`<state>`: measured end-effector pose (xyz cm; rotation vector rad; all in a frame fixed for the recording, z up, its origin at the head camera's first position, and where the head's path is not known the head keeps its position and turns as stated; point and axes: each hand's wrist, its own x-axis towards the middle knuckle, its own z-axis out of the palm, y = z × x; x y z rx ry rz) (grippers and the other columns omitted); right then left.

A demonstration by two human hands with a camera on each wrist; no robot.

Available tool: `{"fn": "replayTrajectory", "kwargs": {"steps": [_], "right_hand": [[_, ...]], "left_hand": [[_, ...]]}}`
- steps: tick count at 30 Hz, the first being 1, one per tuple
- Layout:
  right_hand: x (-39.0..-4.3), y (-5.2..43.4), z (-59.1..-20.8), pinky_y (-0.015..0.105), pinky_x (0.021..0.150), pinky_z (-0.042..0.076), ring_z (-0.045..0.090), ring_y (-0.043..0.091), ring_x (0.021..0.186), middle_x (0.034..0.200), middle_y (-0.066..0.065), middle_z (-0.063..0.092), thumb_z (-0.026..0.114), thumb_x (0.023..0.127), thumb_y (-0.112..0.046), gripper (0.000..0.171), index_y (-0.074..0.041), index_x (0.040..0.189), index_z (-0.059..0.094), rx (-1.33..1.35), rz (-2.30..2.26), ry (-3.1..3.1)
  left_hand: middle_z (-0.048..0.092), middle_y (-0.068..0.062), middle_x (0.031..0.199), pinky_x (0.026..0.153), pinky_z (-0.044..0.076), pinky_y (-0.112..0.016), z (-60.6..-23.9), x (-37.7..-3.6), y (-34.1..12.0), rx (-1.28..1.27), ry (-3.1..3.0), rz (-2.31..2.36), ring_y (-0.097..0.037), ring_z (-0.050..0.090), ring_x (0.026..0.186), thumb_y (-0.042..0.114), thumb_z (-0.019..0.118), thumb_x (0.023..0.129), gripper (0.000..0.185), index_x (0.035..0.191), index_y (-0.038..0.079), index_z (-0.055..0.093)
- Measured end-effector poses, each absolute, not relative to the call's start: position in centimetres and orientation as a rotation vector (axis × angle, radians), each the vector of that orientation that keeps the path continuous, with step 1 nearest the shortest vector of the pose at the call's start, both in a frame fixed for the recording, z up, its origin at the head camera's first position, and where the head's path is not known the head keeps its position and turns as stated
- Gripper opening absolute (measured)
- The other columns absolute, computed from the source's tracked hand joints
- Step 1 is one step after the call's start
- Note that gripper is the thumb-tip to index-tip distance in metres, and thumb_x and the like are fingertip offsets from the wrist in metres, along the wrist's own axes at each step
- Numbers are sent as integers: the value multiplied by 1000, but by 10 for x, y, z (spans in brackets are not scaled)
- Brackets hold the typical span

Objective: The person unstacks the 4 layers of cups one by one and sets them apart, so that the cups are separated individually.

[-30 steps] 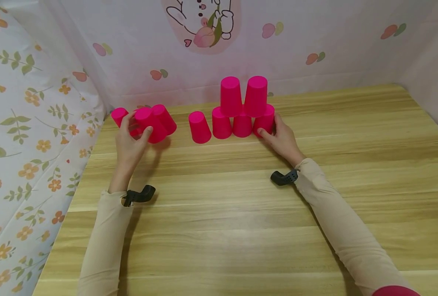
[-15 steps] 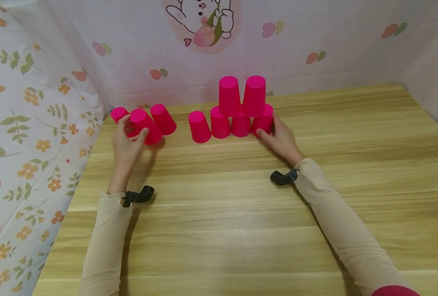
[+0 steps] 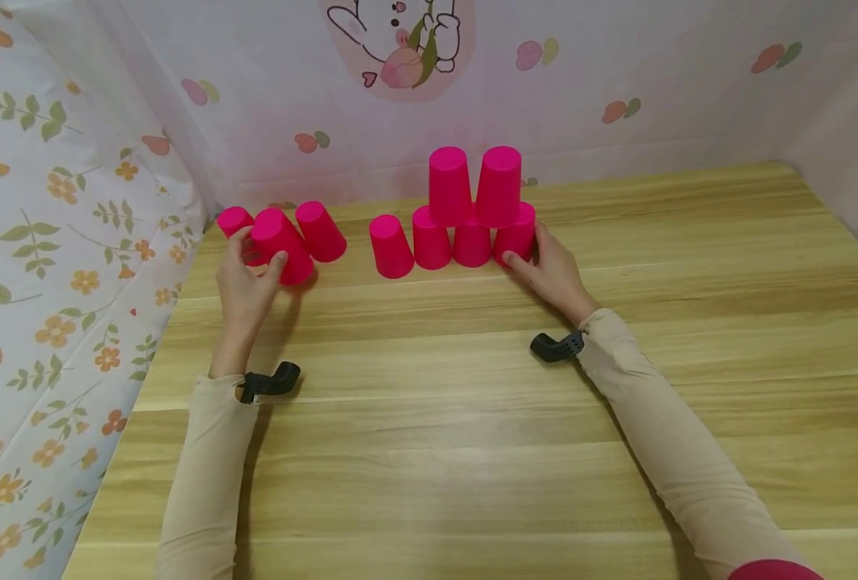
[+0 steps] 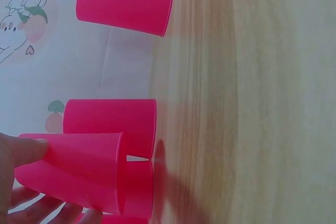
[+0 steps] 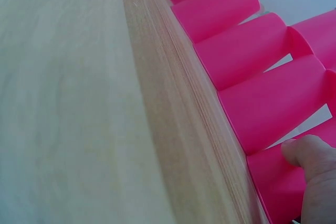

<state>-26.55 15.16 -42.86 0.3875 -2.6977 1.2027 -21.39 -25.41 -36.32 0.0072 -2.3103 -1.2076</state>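
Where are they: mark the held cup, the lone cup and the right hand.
held cup (image 3: 283,246), head view, on its side wall above the thumb.
lone cup (image 3: 390,247), head view, on the middle of its side wall.
right hand (image 3: 553,274), head view, on the back of the hand.

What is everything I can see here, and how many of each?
Cups in the stack: five, pink, upside down, three below and two on top, middle back of the table.
Lone cup: one, pink, upside down, just left of the stack.
Cups at the left: at least three, pink, back left.
Table: one, light wood.
Cloth walls: patterned, behind and beside.
Left hand: grips one left cup.
Right hand: holds the stack's right bottom cup.
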Motion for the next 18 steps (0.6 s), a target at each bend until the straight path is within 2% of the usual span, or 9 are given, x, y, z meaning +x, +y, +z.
{"fn": "replayTrajectory", "kwargs": {"steps": [3, 7, 10, 13, 18], "right_hand": [[-266, 153, -428, 40, 79, 39, 48, 24, 93, 108, 12, 49, 54, 79, -41, 64, -7, 128, 31, 385, 1191, -2697], [-266, 153, -428, 40, 79, 39, 48, 24, 93, 108, 12, 50, 54, 79, -40, 63, -7, 127, 32, 387, 1188, -2692], [-266, 153, -429, 39, 79, 39, 48, 24, 93, 108, 12, 50, 54, 79, -41, 62, -7, 127, 33, 388, 1191, -2693], [-265, 153, -429, 38, 79, 39, 48, 23, 92, 108, 12, 50, 55, 79, -42, 63, -7, 126, 33, 389, 1201, -2696], [-265, 152, -429, 38, 77, 39, 47, 23, 89, 107, 12, 50, 54, 79, -41, 61, -6, 124, 35, 392, 1204, -2689]], "left_hand": [[56, -16, 101, 57, 42, -8, -365, -216, -255, 12, -2312, -1183, -27, 53, 82, 8, 63, 74, 46, 115, -4, 44], [57, -12, 101, 59, 43, -11, -375, -222, -261, 30, -2338, -1154, -23, 54, 83, 13, 64, 74, 47, 115, 0, 45], [56, -12, 102, 67, 47, -23, -377, -221, -261, 30, -2358, -1163, -23, 55, 85, 12, 64, 74, 47, 115, -1, 45], [56, -13, 102, 75, 46, -35, -379, -220, -262, 27, -2370, -1179, -24, 55, 86, 11, 64, 74, 46, 114, -3, 44], [55, -16, 101, 79, 43, -40, -382, -219, -262, 17, -2406, -1192, -27, 55, 88, 10, 63, 74, 46, 113, -4, 42]]}}
